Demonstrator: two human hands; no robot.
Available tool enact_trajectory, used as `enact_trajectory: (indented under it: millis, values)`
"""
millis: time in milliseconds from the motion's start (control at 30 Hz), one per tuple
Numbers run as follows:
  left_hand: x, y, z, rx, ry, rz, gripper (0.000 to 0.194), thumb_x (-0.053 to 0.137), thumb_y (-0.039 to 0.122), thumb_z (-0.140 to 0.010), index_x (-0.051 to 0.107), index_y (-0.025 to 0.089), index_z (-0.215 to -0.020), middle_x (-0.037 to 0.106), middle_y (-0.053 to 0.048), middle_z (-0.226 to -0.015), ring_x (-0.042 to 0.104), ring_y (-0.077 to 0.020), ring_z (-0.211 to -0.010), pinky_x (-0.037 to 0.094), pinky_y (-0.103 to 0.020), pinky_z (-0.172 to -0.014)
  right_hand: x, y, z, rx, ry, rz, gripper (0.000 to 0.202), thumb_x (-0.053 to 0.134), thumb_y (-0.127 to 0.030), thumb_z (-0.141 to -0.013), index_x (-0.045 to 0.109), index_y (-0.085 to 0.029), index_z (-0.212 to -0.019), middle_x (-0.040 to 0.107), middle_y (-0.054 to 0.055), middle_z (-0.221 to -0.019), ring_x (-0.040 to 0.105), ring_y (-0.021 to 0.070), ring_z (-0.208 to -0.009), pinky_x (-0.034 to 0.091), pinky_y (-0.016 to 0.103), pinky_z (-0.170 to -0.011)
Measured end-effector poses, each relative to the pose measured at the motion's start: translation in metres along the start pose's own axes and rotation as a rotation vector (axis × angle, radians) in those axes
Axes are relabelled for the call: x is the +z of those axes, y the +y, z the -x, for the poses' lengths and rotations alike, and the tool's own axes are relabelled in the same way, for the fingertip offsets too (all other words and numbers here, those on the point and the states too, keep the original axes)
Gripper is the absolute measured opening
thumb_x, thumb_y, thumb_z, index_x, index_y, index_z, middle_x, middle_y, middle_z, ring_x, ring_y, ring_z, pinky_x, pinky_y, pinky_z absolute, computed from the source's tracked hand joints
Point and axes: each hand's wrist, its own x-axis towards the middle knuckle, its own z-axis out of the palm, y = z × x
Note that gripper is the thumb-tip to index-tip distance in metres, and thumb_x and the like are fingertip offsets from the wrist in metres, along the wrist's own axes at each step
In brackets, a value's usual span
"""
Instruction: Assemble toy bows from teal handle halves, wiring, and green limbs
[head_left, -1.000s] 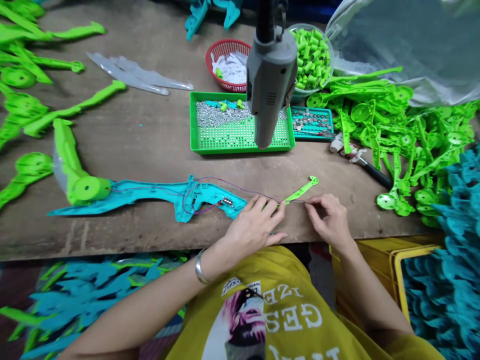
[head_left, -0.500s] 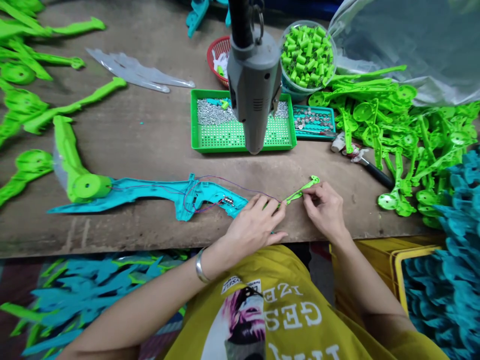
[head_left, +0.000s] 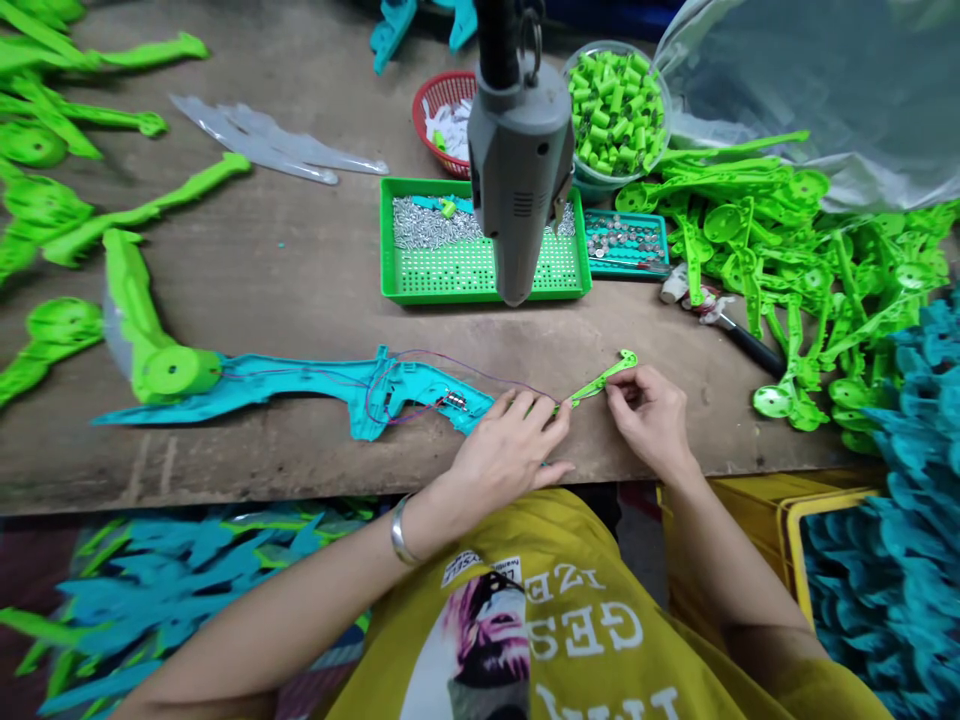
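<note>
Blue shell (head_left: pixel 300 378) lying lengthwise on bench (head_left: pixel 300 270), right end partly under left hand (head_left: pixel 506 440). Left hand palm down, fingers extended and slightly spread over shell end and near end of slim green part (head_left: pixel 596 385). Right hand (head_left: pixel 651 415) at far end of green part, thumb and forefinger pinched together; item between tips too small to tell. Thin wire (head_left: pixel 487 377) runs from shell toward left fingers. Green tray (head_left: pixel 450 280) beyond shell, under hanging grey tool (head_left: pixel 521 180).
</note>
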Motion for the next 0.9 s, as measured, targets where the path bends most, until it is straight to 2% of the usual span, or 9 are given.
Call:
enact_trajectory:
  millis: [133,333,467,667,900]
  values:
    - [0.000,0.000,0.001,0.001,-0.002,0.015,0.067,0.057,0.060,-0.093,0.052,0.013,-0.141,0.060,-0.013,-0.112,0.054,-0.0286,-0.103,0.039,-0.040,-0.089,0.002,-0.001,-0.003,-0.061,0.013,-0.003,0.010,0.059,-0.018,-0.086,0.067,-0.022,-0.083,0.070,0.003,-0.079,0.066,0.0154,-0.067,0.057,0.030,-0.067]
    - [0.000,0.000,0.002,-0.002,-0.018,0.028,0.068,0.058,0.059,-0.093,0.050,0.012,-0.142,0.060,-0.013,-0.114,0.053,-0.0295,-0.106,0.041,-0.041,-0.091,-0.002,0.000,0.000,-0.007,-0.010,-0.114,0.007,0.064,-0.021,-0.086,0.069,-0.022,-0.091,0.072,0.005,-0.090,0.069,0.0160,-0.074,0.060,0.031,-0.069]
    - [0.001,0.000,0.002,-0.008,-0.011,0.019,0.068,0.057,0.059,-0.093,0.050,0.013,-0.142,0.060,-0.012,-0.115,0.053,-0.0300,-0.106,0.041,-0.041,-0.091,-0.008,0.001,0.003,-0.031,-0.022,-0.089,0.006,0.065,-0.023,-0.088,0.068,-0.021,-0.092,0.071,0.006,-0.096,0.068,0.0152,-0.075,0.058,0.030,-0.068]
    - [0.001,0.001,0.003,-0.007,0.000,0.030,0.067,0.056,0.058,-0.094,0.050,0.013,-0.142,0.060,-0.013,-0.114,0.053,-0.0294,-0.106,0.040,-0.042,-0.095,-0.014,0.006,0.012,-0.114,-0.105,0.092,0.005,0.065,-0.027,-0.087,0.067,-0.022,-0.088,0.071,0.004,-0.083,0.064,0.0192,-0.075,0.053,0.036,-0.073]
    - [-0.011,0.006,0.004,-0.013,0.011,-0.047,0.069,0.061,0.057,-0.092,0.051,0.009,-0.141,0.061,-0.014,-0.116,0.052,-0.0289,-0.108,0.037,-0.042,-0.094,-0.004,0.006,0.009,-0.004,-0.078,0.038,0.008,0.062,-0.025,-0.088,0.068,-0.022,-0.083,0.070,0.002,-0.078,0.065,0.0165,-0.068,0.053,0.032,-0.068]
